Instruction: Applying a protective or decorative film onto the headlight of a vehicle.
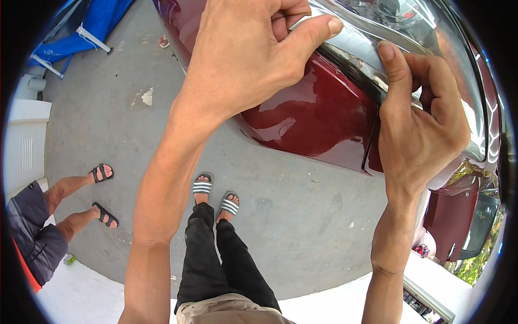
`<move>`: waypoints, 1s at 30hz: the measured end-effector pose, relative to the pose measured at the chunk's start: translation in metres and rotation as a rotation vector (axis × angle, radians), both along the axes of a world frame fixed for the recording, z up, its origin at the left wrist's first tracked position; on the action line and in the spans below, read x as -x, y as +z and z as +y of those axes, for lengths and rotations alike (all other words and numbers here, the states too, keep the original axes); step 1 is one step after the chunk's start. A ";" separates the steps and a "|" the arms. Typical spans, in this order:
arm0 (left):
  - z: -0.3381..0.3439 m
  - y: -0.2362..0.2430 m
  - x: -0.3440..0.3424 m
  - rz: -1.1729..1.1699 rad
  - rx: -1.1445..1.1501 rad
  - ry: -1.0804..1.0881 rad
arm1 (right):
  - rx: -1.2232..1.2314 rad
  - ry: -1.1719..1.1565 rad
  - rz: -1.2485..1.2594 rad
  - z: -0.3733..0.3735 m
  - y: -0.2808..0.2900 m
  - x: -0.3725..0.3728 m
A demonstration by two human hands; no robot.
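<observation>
The headlight of a dark red car lies at the upper right, its clear cover full of reflections. Over its near left edge, my left hand is closed, thumb against bent fingers. A shiny, pale edge shows by that thumb; whether it is a thin clear sheet or part of the lamp, I cannot tell. My right hand is also closed in a pinch, farther right along the same edge. What its fingertips hold is hidden. Below both hands curves the glossy red bumper.
Another person's legs in dark shorts and sandals are at the left. A blue folding structure with white legs stands at the far left. A second red vehicle is at the right. Grey concrete floor runs beneath my feet.
</observation>
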State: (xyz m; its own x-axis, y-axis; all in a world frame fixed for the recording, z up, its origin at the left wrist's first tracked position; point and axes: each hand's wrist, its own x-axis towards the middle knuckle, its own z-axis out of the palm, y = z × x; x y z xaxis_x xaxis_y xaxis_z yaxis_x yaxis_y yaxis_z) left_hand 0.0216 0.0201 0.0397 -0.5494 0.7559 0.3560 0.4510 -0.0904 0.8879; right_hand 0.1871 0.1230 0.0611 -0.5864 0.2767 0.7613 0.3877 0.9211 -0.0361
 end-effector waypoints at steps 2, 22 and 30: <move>-0.001 0.001 -0.001 -0.010 0.001 -0.005 | 0.004 -0.021 -0.006 -0.004 0.002 0.001; -0.027 -0.032 -0.019 0.161 -0.259 -0.322 | 0.552 0.141 -0.173 -0.015 0.033 -0.065; -0.036 -0.022 -0.031 0.134 -0.267 -0.467 | 0.599 0.139 -0.245 -0.038 0.043 -0.090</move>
